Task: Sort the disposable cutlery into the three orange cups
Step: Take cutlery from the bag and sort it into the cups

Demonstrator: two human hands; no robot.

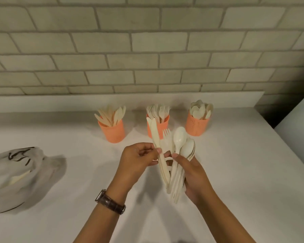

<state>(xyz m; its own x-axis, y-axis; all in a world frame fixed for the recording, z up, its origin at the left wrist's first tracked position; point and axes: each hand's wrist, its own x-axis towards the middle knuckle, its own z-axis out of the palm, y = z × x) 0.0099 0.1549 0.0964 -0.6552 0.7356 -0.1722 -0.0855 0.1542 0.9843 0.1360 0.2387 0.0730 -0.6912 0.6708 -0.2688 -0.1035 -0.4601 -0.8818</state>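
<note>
As the right hand (195, 178) grips cutlery (178, 149), cups (112, 133) line the counter's (235, 163) back.

Grey cloth bag (23, 174) on white counter (235, 172); brick wall (147, 46) behind.

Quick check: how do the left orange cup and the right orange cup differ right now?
The left cup holds knives; the right cup holds spoons. The left cup's knives fan out wide; the right cup's spoons bunch tightly, bowls up. Both are orange, upright, on the white counter.
</note>
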